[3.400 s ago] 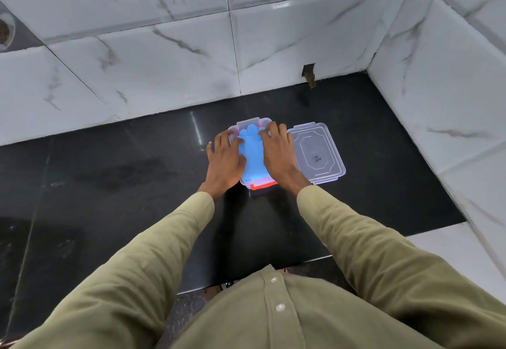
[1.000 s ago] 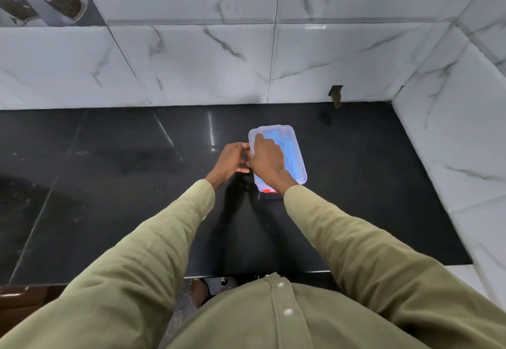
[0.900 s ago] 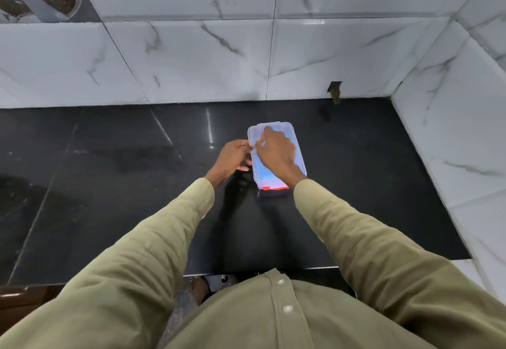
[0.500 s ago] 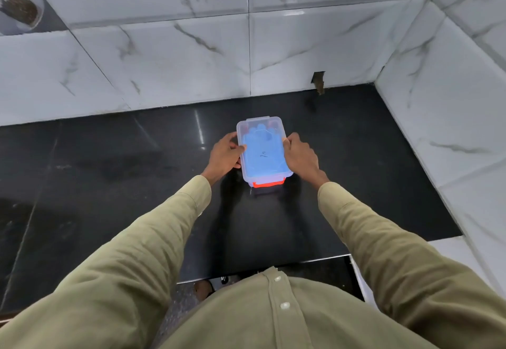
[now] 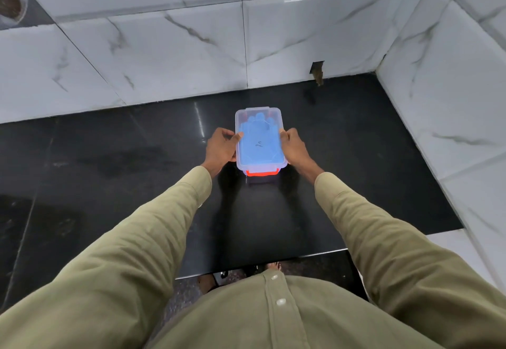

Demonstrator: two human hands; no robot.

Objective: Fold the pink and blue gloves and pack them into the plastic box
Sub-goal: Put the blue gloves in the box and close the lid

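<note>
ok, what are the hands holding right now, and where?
The clear plastic box, lidded: left hand grips its left long side, right hand its right.

A clear plastic box (image 5: 258, 140), lid on, sits on the black table (image 5: 109, 184), a flat blue glove (image 5: 260, 143) visible inside.

The place looked like a home kitchen or utility corner, though nothing settled which. A polished black stone countertop (image 5: 115, 173) ran into a corner, where white marble-patterned wall tiles (image 5: 169, 55) with grey veins rose behind it and on the right side, one tile near the corner having a small broken notch (image 5: 317, 70) at its base. Below the counter's front edge a speckled floor (image 5: 183, 291) showed.
</note>
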